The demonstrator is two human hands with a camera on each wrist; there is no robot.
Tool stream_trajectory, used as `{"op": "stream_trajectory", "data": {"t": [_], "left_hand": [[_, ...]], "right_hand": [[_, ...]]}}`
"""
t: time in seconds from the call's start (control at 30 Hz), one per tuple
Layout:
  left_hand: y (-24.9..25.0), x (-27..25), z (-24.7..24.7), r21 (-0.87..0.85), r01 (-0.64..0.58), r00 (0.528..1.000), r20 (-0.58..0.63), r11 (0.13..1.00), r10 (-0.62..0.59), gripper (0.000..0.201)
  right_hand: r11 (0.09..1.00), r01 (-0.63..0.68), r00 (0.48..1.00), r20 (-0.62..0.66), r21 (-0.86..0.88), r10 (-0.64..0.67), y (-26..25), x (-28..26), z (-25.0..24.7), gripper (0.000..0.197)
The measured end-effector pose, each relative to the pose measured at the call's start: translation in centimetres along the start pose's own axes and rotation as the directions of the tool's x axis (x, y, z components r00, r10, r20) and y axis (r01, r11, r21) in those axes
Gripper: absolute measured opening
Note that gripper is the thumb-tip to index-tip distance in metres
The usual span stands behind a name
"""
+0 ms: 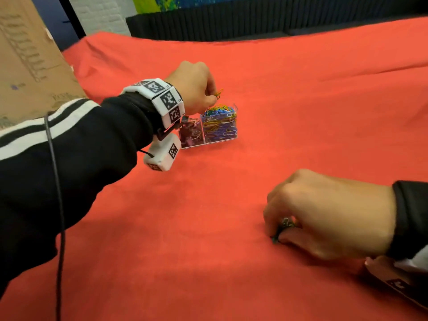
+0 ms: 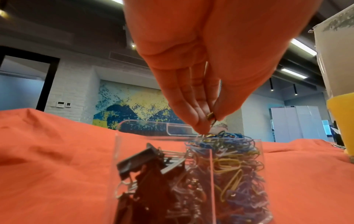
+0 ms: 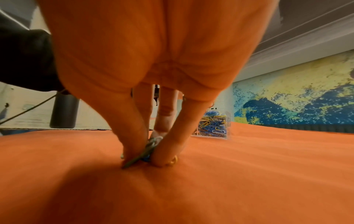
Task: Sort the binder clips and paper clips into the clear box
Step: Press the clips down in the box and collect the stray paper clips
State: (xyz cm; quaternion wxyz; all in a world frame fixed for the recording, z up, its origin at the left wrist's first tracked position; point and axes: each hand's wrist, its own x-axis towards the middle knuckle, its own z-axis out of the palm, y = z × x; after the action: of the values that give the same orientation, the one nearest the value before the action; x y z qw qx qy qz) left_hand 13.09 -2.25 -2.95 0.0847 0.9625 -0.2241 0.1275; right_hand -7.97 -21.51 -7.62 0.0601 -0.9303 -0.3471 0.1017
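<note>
A clear two-compartment box (image 1: 209, 128) (image 2: 191, 174) (image 3: 214, 125) stands on the red cloth. Its left half holds dark binder clips (image 2: 145, 169); its right half is heaped with coloured paper clips (image 1: 220, 121) (image 2: 235, 163). My left hand (image 1: 214, 95) (image 2: 209, 119) hovers just above the paper-clip side and pinches a few paper clips (image 1: 218, 92) between thumb and fingers. Near the front, my right hand (image 1: 279, 232) (image 3: 142, 156) presses down on the cloth and pinches a small bunch of paper clips (image 1: 286, 224) (image 3: 147, 150). One yellow clip (image 3: 173, 159) lies by a fingertip.
The red cloth (image 1: 301, 100) covers the whole table. A cardboard sheet (image 1: 27, 61) leans at the far left. A black cable (image 1: 58, 205) hangs from my left sleeve. A dark pleated edge (image 1: 254, 22) runs along the back.
</note>
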Motion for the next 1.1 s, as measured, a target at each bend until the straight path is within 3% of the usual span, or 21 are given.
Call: {"op": "stream_trajectory", "data": {"t": [0.23, 0.4, 0.47, 0.57, 0.73, 0.83, 0.97, 1.1], "left_hand": [[-0.8, 0.5, 0.6, -0.138, 0.003, 1.0, 0.014, 0.99, -0.001, 0.017], [-2.1, -1.0, -0.1, -0.22, -0.049, 0.998, -0.058, 0.974, 0.037, 0.022], [-2.8, -1.6, -0.5, -0.197, -0.071, 0.995, -0.083, 0.978, 0.055, 0.019], [-3.6, -2.5, -0.8, -0.138, -0.089, 0.992, -0.098, 0.987, 0.075, 0.017], [-4.3, -3.1, -0.1, -0.116, -0.084, 0.994, -0.085, 0.99, 0.075, 0.014], [-4.5, -2.9, 0.3, -0.127, -0.086, 0.992, -0.102, 0.988, 0.073, 0.014], [-4.5, -2.3, 1.1, -0.136, -0.085, 0.992, -0.105, 0.987, 0.071, 0.015], [-4.5, -1.7, 1.4, -0.166, -0.069, 0.996, -0.073, 0.984, 0.058, 0.038]], "right_hand": [[0.997, -0.043, 0.997, 0.062, 0.069, 0.038, 0.7, 0.8, -0.3, 0.018], [0.983, -0.098, 0.991, 0.107, 0.157, 0.082, 1.5, 1.7, -1.8, 0.014], [0.976, -0.096, 0.995, 0.032, 0.198, 0.092, 2.6, 2.8, -3.4, 0.019], [0.956, -0.086, 0.974, -0.177, 0.28, 0.139, 4.6, 5.6, -6.5, 0.025], [0.95, -0.165, 0.845, -0.459, 0.265, 0.275, 7.5, 12.4, -9.8, 0.013], [0.949, -0.226, 0.801, -0.512, 0.218, 0.309, 8.0, 15.8, -9.9, 0.012], [0.954, -0.253, 0.799, -0.521, 0.162, 0.3, 8.3, 17.7, -9.2, 0.012], [0.96, -0.235, 0.794, -0.539, 0.154, 0.281, 8.6, 17.2, -9.0, 0.016]]}}
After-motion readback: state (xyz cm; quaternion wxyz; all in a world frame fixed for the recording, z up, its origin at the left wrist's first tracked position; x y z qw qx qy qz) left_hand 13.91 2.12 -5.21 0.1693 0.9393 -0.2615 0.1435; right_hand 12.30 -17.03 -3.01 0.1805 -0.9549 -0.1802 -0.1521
